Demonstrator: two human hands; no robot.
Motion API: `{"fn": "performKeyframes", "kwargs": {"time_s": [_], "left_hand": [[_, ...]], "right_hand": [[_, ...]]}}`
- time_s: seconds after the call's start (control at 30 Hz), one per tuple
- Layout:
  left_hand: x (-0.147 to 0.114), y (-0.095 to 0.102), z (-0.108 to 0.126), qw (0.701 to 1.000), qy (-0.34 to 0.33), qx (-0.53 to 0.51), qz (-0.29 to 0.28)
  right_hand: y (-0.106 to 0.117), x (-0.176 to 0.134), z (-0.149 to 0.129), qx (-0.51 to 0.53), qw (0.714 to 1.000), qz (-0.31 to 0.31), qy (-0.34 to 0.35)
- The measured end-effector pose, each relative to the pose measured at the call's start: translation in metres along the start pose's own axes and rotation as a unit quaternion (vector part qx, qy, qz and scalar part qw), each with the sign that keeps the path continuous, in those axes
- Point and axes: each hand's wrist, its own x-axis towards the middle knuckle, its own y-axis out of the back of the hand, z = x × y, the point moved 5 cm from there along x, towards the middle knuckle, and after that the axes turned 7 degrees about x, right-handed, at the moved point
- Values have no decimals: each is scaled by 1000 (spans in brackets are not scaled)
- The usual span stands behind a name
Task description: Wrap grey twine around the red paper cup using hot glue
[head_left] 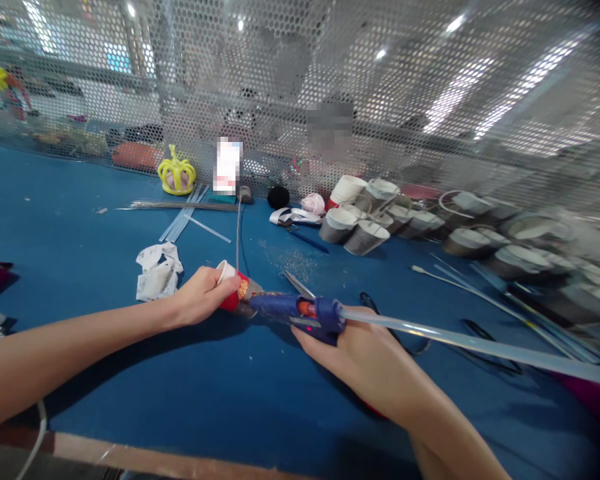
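Observation:
My left hand [204, 293] is closed around a red and white paper cup [230, 298], which lies tilted on its side just above the table. Grey cord is wrapped over part of the cup, and a strand of the cord [238, 237] runs up from it toward the back. In my right hand [363, 347] is a blue glue gun [297, 312], its nozzle at the cord-covered end of the cup. A long clear glue stick [460, 341] sticks out of the gun's rear. Scissors [299, 285] lie behind the gun, partly hidden by it.
Crumpled white paper [159, 272] lies left of the cup. Clear glue sticks [185, 217], a yellow crown-shaped piece [177, 175] and a phone [228, 165] are farther back. Several grey cord-covered cups [367, 237] stand at right. A perforated metal screen [280, 80] borders the blue table [190, 393].

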Motion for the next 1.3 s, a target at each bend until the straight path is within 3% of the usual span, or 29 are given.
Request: {"fn": "performKeyframes", "kwargs": {"time_s": [0.4, 0.9, 1.3], "left_hand": [[-4, 1, 3, 991, -35, 126, 14], [-5, 0, 7, 989, -59, 132, 15], [-5, 0, 3, 991, -52, 123, 15]], "right_hand": [[3, 9, 14, 115, 989, -11, -88], [-3, 20, 18, 169, 975, -42, -135], [0, 12, 20, 165, 977, -37, -128]]}}
